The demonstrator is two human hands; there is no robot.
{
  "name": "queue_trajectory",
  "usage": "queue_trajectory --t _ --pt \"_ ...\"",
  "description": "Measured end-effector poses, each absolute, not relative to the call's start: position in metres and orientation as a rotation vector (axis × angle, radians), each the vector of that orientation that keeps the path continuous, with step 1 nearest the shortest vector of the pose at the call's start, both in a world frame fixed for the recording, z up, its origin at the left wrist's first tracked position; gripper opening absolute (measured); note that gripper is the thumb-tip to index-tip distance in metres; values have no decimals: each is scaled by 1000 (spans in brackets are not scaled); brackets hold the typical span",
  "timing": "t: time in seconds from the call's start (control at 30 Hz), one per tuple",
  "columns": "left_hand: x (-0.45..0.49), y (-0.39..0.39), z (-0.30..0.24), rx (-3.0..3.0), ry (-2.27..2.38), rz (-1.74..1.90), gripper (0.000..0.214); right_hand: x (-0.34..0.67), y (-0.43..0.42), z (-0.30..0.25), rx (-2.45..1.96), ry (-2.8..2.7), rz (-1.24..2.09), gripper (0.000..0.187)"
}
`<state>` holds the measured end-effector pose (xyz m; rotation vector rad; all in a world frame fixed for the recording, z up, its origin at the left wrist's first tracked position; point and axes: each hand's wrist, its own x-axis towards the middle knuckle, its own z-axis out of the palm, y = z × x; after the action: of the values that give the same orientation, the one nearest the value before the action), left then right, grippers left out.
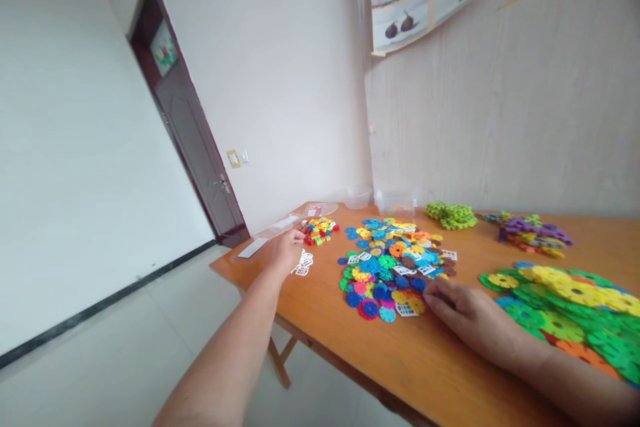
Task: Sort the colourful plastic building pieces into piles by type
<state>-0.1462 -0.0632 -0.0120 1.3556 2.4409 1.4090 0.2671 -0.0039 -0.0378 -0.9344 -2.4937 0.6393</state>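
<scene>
My left hand [289, 250] reaches to the far left part of the table, its fingers pinched together at the near edge of a pile of small coloured building blocks [321, 232]. What the fingertips hold, if anything, is too small to make out. Right beside that hand lie white lattice window pieces [303, 265]. My right hand [457, 307] rests on the table with curled fingers, and nothing shows in them. It touches or nearly touches the edge of a heap of notched plastic discs [370, 267] in many colours. More white window pieces [406, 309] lie among the discs.
Large flower-shaped discs [565, 307] are heaped by my right forearm. Green interlocking pieces [451, 215] and purple ones [535, 230] lie farther back. Clear plastic tubs [395, 202] stand against the wall. A clear lid [320, 209] lies at the back left of the wooden table [350, 353].
</scene>
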Motion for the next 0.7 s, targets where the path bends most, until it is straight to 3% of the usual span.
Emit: queue_trajectory --t 0.7 --pt "-142 -61 -35 1484 2389 1455 29 266 -3 -38 -935 -2490 649 29"
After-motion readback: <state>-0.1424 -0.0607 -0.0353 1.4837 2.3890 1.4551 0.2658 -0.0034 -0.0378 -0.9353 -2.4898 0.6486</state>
